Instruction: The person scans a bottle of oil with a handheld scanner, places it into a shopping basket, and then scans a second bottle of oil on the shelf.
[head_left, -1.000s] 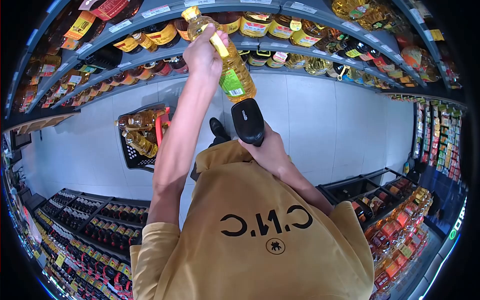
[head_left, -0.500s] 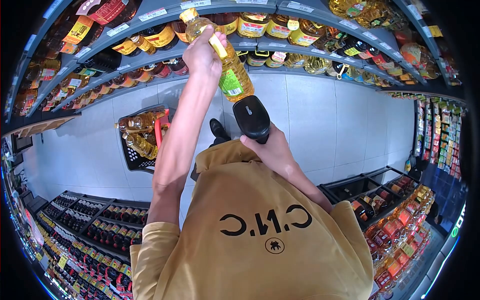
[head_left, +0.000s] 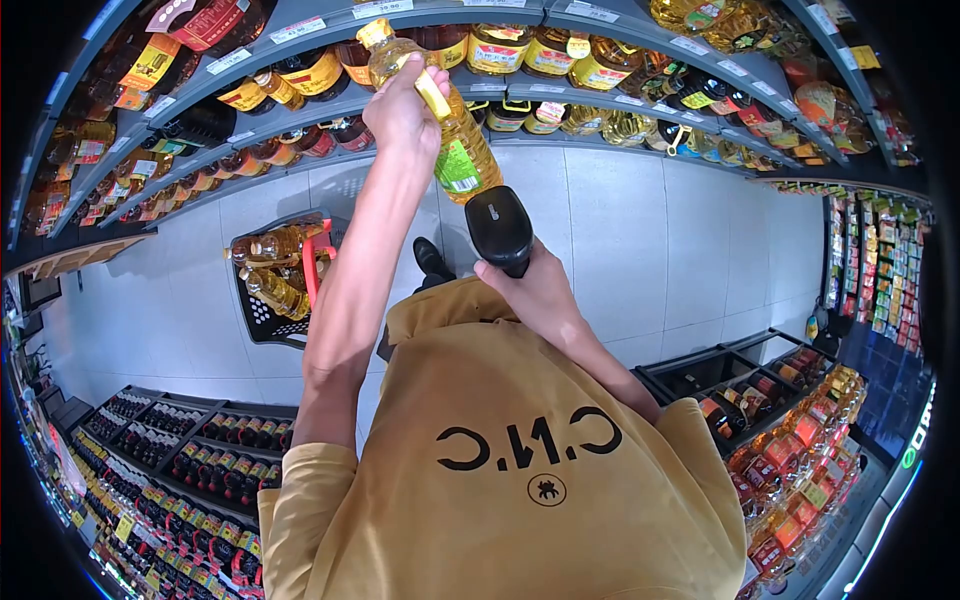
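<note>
My left hand (head_left: 405,112) is closed around the neck and handle of a clear bottle of golden cooking oil (head_left: 462,140). The bottle tilts, its yellow cap up and away from me and its base toward my right hand. A green label with a white barcode patch faces up. In my right hand (head_left: 535,288) is a black handheld barcode scanner (head_left: 499,226), gripped by its handle. The scanner's head is right at the bottle's base and overlaps it slightly in this view. Most of the scanner's handle is hidden by its head and my fingers.
A black basket (head_left: 262,325) with red handles stands on the floor to the left, holding several oil bottles. Ahead curve shelves (head_left: 560,95) of bottled oil with price tags. Racks of dark bottles (head_left: 225,455) stand behind left, more oil bottles (head_left: 800,460) behind right.
The whole view has shifted very slightly. Both hands keep their grips, and the bottle and scanner stay almost in the same position relative to each other.
</note>
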